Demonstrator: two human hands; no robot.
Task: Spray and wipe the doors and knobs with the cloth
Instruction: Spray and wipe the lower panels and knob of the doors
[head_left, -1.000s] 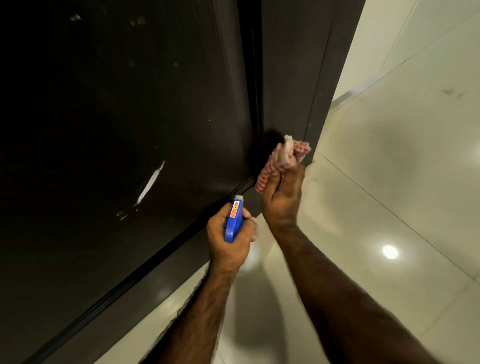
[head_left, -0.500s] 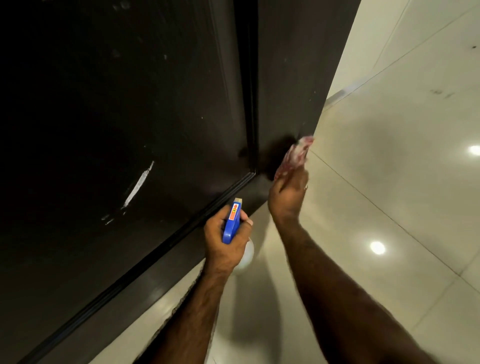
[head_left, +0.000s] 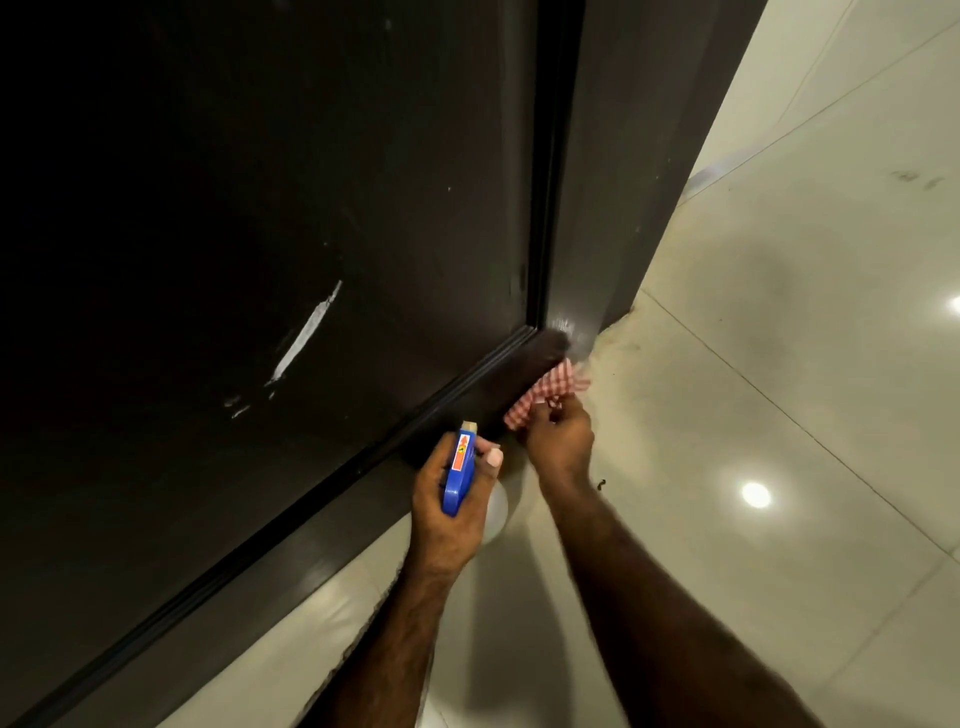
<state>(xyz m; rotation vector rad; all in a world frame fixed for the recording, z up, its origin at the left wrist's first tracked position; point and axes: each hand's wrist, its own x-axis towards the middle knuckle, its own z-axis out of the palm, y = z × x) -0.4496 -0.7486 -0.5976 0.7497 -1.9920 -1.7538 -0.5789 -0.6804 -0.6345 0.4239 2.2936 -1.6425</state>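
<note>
Where a label runs along the top of the blue spray head, it shows only an orange strip with a small dark mark, too small to read as writing. The left hand (head_left: 451, 499) curls its fingers and thumb round that spray bottle (head_left: 458, 475), the pale nozzle tip pointing away from the wrist toward the dark door (head_left: 260, 260), and the bottle's whitish body bulges out just right of the palm. Just right of and beyond the left hand, the right hand (head_left: 558, 441) pinches a bunched red-and-white checked cloth (head_left: 545, 392) at its fingertips. The cloth lies past the right hand's fingers, pressed against the foot of the dark door frame (head_left: 597, 260) where it meets the pale tiled floor (head_left: 753, 389). A wet smear glints on the frame just beyond the cloth. Left of both hands, well apart, a white streak (head_left: 306, 332) marks the door panel.
</note>
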